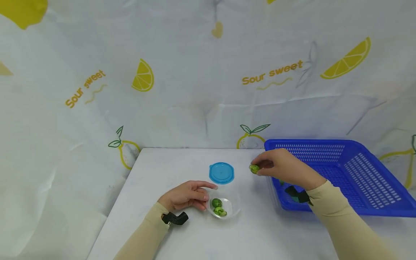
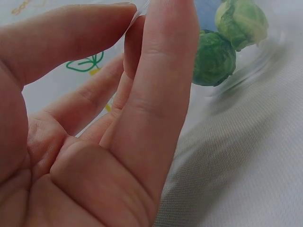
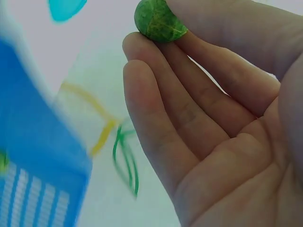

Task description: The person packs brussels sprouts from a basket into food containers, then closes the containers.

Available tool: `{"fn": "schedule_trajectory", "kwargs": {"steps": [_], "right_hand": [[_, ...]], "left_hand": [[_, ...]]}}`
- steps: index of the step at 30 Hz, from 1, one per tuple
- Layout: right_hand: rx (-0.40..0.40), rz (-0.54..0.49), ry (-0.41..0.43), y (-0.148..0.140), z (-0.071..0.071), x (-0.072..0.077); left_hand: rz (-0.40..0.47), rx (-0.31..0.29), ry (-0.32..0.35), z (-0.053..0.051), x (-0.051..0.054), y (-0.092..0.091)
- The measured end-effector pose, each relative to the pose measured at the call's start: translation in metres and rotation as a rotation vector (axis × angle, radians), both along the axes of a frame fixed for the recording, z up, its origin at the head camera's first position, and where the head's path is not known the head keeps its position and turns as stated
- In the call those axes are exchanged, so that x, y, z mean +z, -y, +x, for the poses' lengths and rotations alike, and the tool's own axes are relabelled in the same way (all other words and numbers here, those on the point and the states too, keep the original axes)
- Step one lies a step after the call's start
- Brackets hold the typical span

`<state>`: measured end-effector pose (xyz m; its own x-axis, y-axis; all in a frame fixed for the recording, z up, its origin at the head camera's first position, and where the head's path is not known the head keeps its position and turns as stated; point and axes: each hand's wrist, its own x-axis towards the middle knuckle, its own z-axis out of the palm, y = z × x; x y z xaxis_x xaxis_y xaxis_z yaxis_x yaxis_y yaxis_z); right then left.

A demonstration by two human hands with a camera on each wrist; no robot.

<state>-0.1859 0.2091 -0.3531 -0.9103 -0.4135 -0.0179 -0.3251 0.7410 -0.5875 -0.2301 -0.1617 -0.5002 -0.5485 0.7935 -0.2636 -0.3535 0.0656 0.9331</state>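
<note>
Between the thumb and fingertips of my right hand point(image 1: 286, 168) is a Brussels sprout point(image 1: 254, 169), held over the table just left of the blue basket. The right wrist view shows that same green sprout point(image 3: 158, 21) at the fingertips. My left hand point(image 1: 186, 195) pinches the left rim of a clear round plastic container point(image 1: 233, 206), its thumb and a finger meeting at the edge. Inside the container lie two Brussels sprouts, a darker one point(image 1: 216, 203) and a paler one point(image 1: 220, 211). Both sprouts also show in the left wrist view, beyond the fingers.
A blue round lid point(image 1: 221, 173) lies flat behind the container. The blue perforated basket point(image 1: 373, 180) stands at the right, partly covered by the right forearm, with a bit of green inside. A lemon-print sheet point(image 1: 201, 90) hangs behind the white table point(image 1: 156, 169).
</note>
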Motion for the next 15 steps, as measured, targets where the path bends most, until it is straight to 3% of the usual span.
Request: {"fn": "schedule_trajectory", "kwargs": {"steps": [7,15], "right_hand": [[0.085,-0.076,0.011,0.041,-0.002,-0.022],[0.168,-0.096,-0.024,0.063,0.004,-0.046]], "left_hand": [[-0.019,0.01,0.007,-0.001,0.0,0.002],[-0.014,0.004,0.009,-0.001,0.0,0.001]]}}
